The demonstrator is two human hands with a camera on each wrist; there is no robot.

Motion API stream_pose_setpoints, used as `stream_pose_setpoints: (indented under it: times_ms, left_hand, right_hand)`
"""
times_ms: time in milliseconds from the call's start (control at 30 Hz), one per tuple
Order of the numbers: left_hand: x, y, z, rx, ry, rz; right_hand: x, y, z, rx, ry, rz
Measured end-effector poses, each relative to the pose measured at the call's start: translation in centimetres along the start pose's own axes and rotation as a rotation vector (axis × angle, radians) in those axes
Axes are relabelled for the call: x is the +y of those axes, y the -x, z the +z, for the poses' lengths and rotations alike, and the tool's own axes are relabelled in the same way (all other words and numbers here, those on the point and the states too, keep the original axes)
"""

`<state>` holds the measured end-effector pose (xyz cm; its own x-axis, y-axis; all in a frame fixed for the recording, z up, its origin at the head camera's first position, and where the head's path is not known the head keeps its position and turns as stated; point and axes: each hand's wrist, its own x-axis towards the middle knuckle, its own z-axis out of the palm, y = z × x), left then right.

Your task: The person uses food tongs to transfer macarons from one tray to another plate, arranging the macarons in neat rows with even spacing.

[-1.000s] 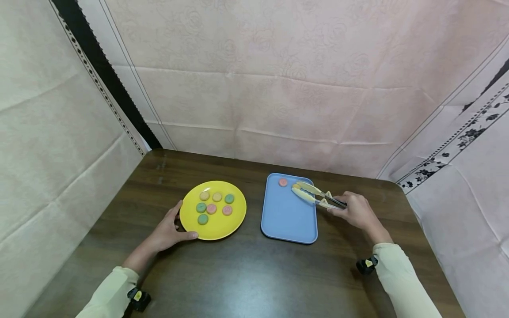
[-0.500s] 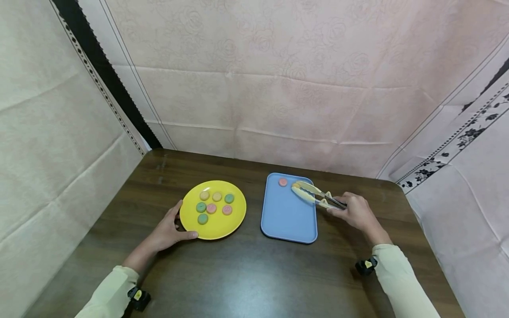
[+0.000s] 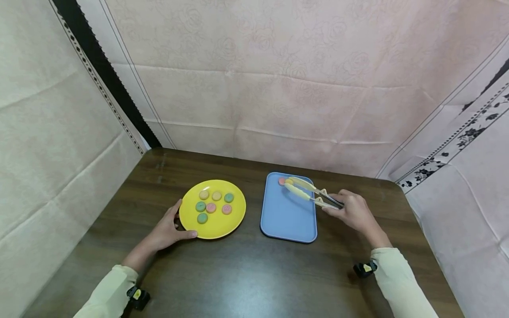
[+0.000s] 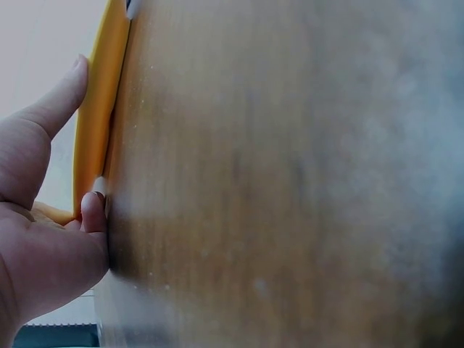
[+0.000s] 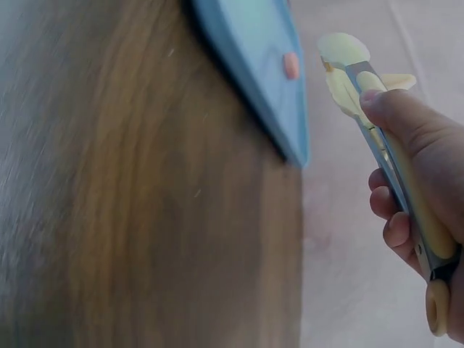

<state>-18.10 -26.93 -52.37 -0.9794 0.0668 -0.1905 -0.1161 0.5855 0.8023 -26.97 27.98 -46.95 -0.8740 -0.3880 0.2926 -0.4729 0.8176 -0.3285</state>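
Observation:
My left hand (image 3: 167, 232) grips the near-left rim of a round yellow plate (image 3: 222, 227), thumb on the edge and fingers at its side. On the plate lie several small round cookie-like pieces in cream, green (image 3: 202, 218) and pink (image 3: 226, 209). My right hand (image 3: 351, 212) holds cream-tipped tongs (image 3: 298, 192), its thumb (image 5: 391, 109) along one arm. A small yellow round piece (image 3: 289, 180) shows at the tongs' tips, over the far end of a blue tray (image 3: 288, 225). Right beside it, a pink piece (image 3: 281, 181) lies on the tray, partly overlapped in the head view.
Plate and tray stand side by side on a dark wooden table (image 3: 246, 274), with bare wood between them. A pale patterned cloth (image 3: 254, 106) hangs behind the table's far edge, and more cloth hangs at both sides. Each wrist wears a small black camera (image 3: 138, 298).
My right hand has moved the tongs slightly left and toward the tray's far end. The yellow piece at their tips has come along, up beside the pink one. My left hand stays put.

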Motion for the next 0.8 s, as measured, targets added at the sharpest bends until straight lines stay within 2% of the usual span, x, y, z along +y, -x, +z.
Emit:
stream_pose_setpoints:
  times_ms: [167, 400, 667, 800]
  left_hand:
    - [0.0, 0.1, -0.1, 0.001, -0.002, 0.006]
    - [0.0, 0.2, -0.1, 0.000, -0.001, 0.020]
    - [0.1, 0.3, 0.0, 0.000, -0.004, 0.019]
    - [0.2, 0.3, 0.0, -0.001, -0.004, 0.015]
  right_hand:
    - [-2.3, -0.6, -0.4, 0.032, -0.014, -0.042]
    - [-6.1, -1.4, -0.3, 0.027, -0.045, -0.114]
    - [-9.7, -2.1, 1.7, -0.018, -0.106, -0.225]
    - [-11.2, -2.4, 3.3, -0.025, -0.113, -0.310]
